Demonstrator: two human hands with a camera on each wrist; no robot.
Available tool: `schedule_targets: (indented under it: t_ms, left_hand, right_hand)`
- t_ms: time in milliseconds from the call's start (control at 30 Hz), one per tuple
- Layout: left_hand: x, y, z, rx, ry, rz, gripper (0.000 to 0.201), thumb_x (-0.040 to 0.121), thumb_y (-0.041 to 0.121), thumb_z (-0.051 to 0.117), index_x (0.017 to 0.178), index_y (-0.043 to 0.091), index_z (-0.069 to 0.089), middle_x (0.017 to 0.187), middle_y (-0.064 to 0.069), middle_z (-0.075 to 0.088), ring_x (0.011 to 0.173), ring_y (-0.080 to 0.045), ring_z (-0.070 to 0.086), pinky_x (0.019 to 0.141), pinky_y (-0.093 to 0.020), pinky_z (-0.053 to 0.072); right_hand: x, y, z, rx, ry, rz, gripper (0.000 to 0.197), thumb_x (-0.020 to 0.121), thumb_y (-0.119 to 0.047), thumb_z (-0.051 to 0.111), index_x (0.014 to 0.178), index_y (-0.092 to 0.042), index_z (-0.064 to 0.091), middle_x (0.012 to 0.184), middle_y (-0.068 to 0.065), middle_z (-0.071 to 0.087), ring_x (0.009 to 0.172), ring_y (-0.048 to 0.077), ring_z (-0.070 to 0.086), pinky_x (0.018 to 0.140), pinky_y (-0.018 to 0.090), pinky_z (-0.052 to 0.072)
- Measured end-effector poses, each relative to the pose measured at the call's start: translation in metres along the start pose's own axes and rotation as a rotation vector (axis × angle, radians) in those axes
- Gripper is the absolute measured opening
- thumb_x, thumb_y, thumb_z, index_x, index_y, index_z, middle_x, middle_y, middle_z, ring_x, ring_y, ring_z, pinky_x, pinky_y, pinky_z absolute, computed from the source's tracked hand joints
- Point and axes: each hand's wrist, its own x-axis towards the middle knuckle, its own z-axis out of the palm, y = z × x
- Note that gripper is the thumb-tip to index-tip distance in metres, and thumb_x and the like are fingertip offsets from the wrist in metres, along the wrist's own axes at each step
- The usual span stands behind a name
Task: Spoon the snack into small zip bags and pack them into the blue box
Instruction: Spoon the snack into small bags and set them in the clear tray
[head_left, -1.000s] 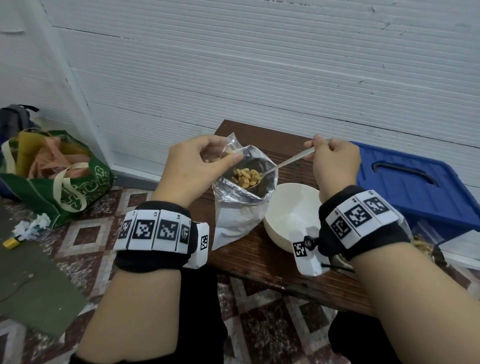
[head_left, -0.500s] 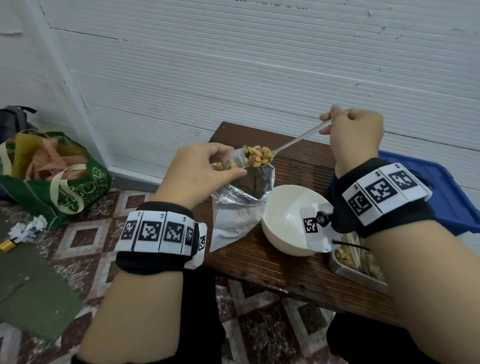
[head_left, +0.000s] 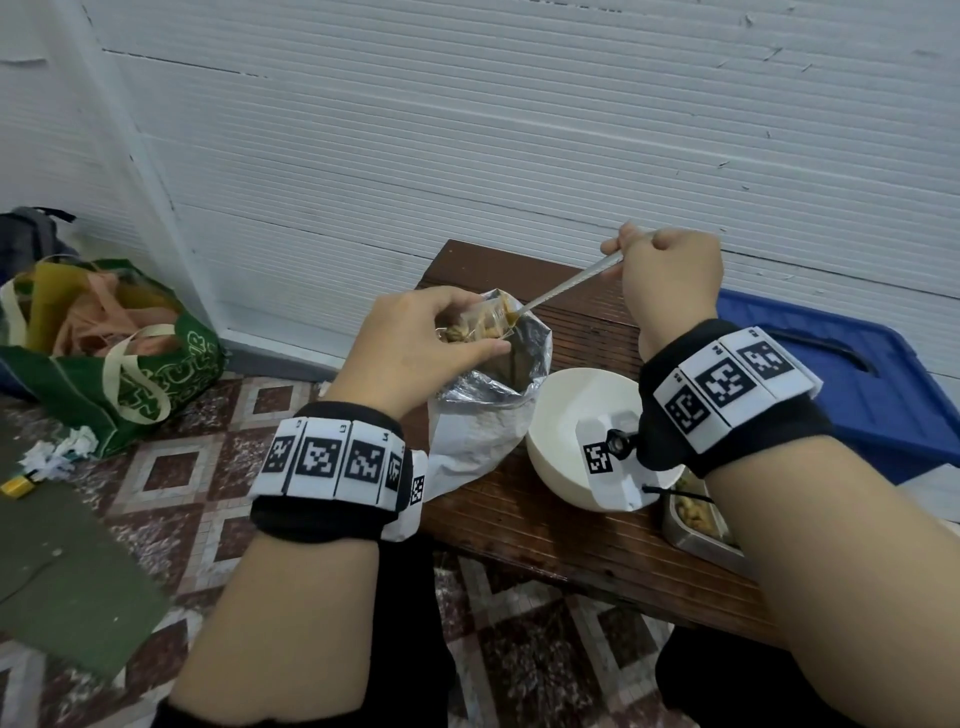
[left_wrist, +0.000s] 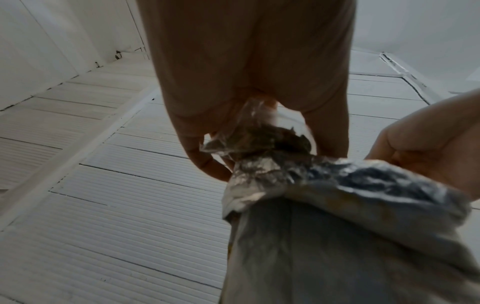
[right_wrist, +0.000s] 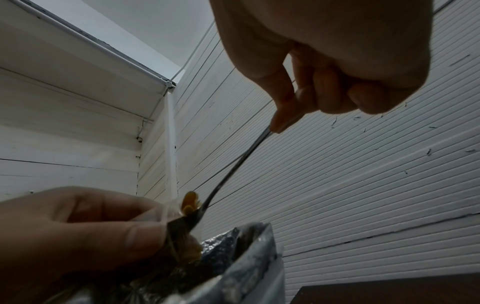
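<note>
My left hand (head_left: 415, 338) pinches a small clear zip bag (head_left: 480, 325) open just above the mouth of the silver foil snack pouch (head_left: 488, 410). My right hand (head_left: 667, 280) grips the handle of a metal spoon (head_left: 566, 288). The spoon slants down to the left, its bowl tipped into the zip bag's mouth. Yellow snack pieces (right_wrist: 189, 202) sit on the spoon at the bag's rim, and more lie inside the zip bag (left_wrist: 249, 137). The blue box (head_left: 841, 384), lid on, stands on the right behind my right wrist.
A white bowl (head_left: 566, 421) stands on the brown wooden table (head_left: 545, 525) right of the pouch. A metal tray (head_left: 696, 525) with snack pieces sits at the table's right. A green shopping bag (head_left: 114, 353) stands on the tiled floor at left, by the white wall.
The spoon came up loaded out of the foil pouch, swung over the zip bag and tipped down into its mouth. My right hand rose; my left hand kept hold of the bag.
</note>
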Motion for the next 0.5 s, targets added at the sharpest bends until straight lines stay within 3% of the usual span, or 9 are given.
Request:
schedule_targets:
  t_ms: [133, 200, 333, 500]
  left_hand:
    - [0.000, 0.001, 0.004, 0.001, -0.008, 0.003, 0.048, 0.073, 0.047, 0.078, 0.114, 0.025, 0.067, 0.090, 0.018, 0.060, 0.088, -0.003, 0.058, 0.080, -0.018, 0.045]
    - [0.000, 0.002, 0.005, -0.008, -0.006, -0.001, 0.045, 0.073, 0.048, 0.078, 0.111, 0.027, 0.067, 0.091, 0.018, 0.062, 0.091, -0.005, 0.060, 0.082, -0.022, 0.048]
    - [0.000, 0.001, 0.008, -0.050, 0.038, -0.016, 0.037, 0.073, 0.047, 0.078, 0.104, 0.032, 0.065, 0.087, 0.024, 0.059, 0.084, 0.006, 0.057, 0.071, -0.006, 0.042]
    - [0.003, -0.001, 0.011, -0.106, 0.117, -0.040, 0.037, 0.074, 0.045, 0.078, 0.105, 0.030, 0.063, 0.086, 0.024, 0.057, 0.080, 0.011, 0.053, 0.068, -0.001, 0.037]
  right_hand:
    - [-0.004, 0.001, 0.005, 0.023, -0.023, 0.023, 0.030, 0.097, -0.023, 0.051, 0.077, -0.013, 0.070, 0.068, -0.011, 0.061, 0.045, -0.018, 0.049, 0.060, 0.010, 0.039]
    - [-0.007, 0.000, 0.007, 0.038, -0.033, 0.023, 0.031, 0.098, -0.024, 0.050, 0.074, -0.016, 0.069, 0.067, -0.010, 0.061, 0.051, -0.011, 0.054, 0.062, 0.013, 0.038]
    - [-0.009, -0.003, 0.006, 0.085, -0.026, -0.042, 0.033, 0.098, -0.026, 0.050, 0.069, -0.023, 0.066, 0.065, -0.008, 0.064, 0.066, 0.002, 0.058, 0.065, 0.015, 0.041]
    - [-0.011, -0.011, -0.002, 0.176, 0.016, -0.322, 0.027, 0.097, -0.023, 0.052, 0.074, -0.025, 0.066, 0.074, -0.009, 0.066, 0.067, 0.006, 0.062, 0.072, 0.020, 0.050]
